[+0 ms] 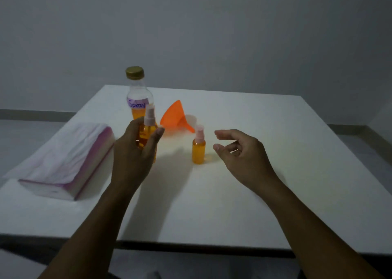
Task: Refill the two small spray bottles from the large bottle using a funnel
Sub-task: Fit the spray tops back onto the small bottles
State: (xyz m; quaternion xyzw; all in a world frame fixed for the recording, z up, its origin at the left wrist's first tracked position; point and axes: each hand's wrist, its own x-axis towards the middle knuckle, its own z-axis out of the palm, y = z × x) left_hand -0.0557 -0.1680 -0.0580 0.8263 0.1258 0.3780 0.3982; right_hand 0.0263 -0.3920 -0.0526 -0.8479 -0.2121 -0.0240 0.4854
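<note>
My left hand (135,151) is wrapped around one small orange spray bottle (146,134) with a pale pink pump top, held upright just above the white table (244,194). The second small spray bottle (198,146) stands upright on the table between my hands, capped and holding orange liquid. My right hand (239,151) hovers just right of it, fingers apart and curled, holding nothing. Behind my left hand stands the large clear bottle (139,96) with a gold cap, a "Spray" label and orange liquid low in it. An orange funnel (175,117) lies on its side to its right.
A soft pack of tissues in white and purple wrapping (70,162) lies at the left of the table. The table's near edge (191,247) runs just below my forearms. A grey wall stands behind the table.
</note>
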